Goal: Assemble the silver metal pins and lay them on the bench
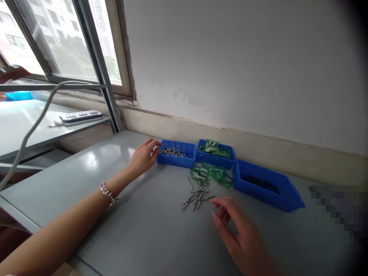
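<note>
My left hand (146, 155) is at the left end of a blue bin (177, 162) holding many metal rivets (174, 152). Its fingers are curved, with a gap between thumb and forefinger; whether they touch the bin's rim I cannot tell. My right hand (237, 226) hovers low over the table, thumb and forefinger apart, nothing visible between them. Its forefinger tip is beside a loose pile of rivets (197, 197), close to or touching one. Behind the pile lie green plastic bags (199, 173) of rivets.
A second blue bin (217, 160) contains more green bags. To its right, a third blue bin (267, 195) has dark contents. The wall rises behind the grey table (161, 230). At left are a metal frame, a hanging cable (43, 111) and a power strip (82, 117) on another table.
</note>
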A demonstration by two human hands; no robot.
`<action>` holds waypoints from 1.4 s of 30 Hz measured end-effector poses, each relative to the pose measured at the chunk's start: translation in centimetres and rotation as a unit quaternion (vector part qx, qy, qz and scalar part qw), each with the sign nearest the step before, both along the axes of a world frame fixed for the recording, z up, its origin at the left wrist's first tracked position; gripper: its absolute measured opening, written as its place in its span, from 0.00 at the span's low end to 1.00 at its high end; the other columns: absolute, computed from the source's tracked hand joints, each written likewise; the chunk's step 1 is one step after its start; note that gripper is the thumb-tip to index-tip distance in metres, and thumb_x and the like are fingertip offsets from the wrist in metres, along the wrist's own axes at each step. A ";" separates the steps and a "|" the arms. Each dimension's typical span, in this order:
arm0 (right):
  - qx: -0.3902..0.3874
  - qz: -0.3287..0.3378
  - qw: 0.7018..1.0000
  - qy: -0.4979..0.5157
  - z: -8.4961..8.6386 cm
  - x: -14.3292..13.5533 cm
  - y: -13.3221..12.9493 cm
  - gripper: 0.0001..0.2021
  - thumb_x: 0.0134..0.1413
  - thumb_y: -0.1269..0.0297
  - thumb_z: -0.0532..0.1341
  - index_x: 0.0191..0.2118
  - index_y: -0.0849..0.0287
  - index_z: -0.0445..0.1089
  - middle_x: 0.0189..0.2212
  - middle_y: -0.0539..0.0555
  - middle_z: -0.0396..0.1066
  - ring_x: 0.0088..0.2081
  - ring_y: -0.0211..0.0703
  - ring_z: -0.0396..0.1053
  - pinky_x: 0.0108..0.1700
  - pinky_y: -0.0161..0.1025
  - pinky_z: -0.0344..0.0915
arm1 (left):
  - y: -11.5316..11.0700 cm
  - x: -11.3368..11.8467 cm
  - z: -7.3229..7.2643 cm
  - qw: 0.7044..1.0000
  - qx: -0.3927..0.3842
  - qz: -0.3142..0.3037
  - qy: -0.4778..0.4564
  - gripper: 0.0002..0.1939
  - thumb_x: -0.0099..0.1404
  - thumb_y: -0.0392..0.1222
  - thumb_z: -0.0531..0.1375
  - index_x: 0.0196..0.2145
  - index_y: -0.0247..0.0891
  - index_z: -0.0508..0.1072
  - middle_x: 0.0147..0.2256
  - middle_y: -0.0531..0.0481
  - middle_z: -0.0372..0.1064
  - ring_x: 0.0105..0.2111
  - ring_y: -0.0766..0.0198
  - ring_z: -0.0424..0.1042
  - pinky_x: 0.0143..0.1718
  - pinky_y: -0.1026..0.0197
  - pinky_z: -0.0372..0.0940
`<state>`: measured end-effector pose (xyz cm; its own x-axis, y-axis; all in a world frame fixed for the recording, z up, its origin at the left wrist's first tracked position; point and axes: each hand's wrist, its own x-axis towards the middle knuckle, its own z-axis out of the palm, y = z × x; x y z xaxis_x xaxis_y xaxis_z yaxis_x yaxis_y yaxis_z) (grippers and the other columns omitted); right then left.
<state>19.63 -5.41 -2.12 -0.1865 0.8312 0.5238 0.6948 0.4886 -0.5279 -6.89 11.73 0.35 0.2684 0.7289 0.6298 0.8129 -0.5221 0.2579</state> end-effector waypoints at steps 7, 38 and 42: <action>0.022 -0.016 0.998 -0.054 -0.1 0.1 0.2 0.10 0.58 0.70 0.52 0.44 0.55 0.66 0.38 0.54 0.68 0.40 0.44 0.67 0.41 0.40 0.67 | -0.9 0.7 0.4 0.997 0.070 0.027 -0.029 0.09 0.67 0.44 0.47 0.33 0.36 0.60 0.28 0.50 0.66 0.30 0.63 0.66 0.36 0.59 0.54; 0.044 -0.109 0.965 -0.233 -2.6 2.1 1.9 0.15 0.57 0.74 0.50 0.37 0.51 0.72 0.42 0.56 0.71 0.42 0.54 0.64 0.36 0.48 0.60 | -3.8 2.6 0.5 0.992 0.050 -0.112 -0.031 0.09 0.67 0.39 0.47 0.36 0.37 0.65 0.33 0.47 0.67 0.33 0.65 0.66 0.31 0.64 0.61; 0.027 -0.113 0.968 -0.224 -2.2 1.8 1.6 0.10 0.56 0.72 0.53 0.34 0.54 0.71 0.40 0.59 0.70 0.43 0.56 0.63 0.37 0.50 0.60 | -3.8 2.7 0.5 0.991 0.056 -0.120 -0.028 0.09 0.68 0.38 0.47 0.36 0.36 0.65 0.33 0.48 0.67 0.33 0.66 0.66 0.32 0.64 0.61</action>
<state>21.40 -3.78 -4.30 -0.2208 0.8510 0.4764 0.9403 0.3155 -0.1277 -4.20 7.95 0.84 0.3884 0.5723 0.7222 0.6476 -0.7271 0.2279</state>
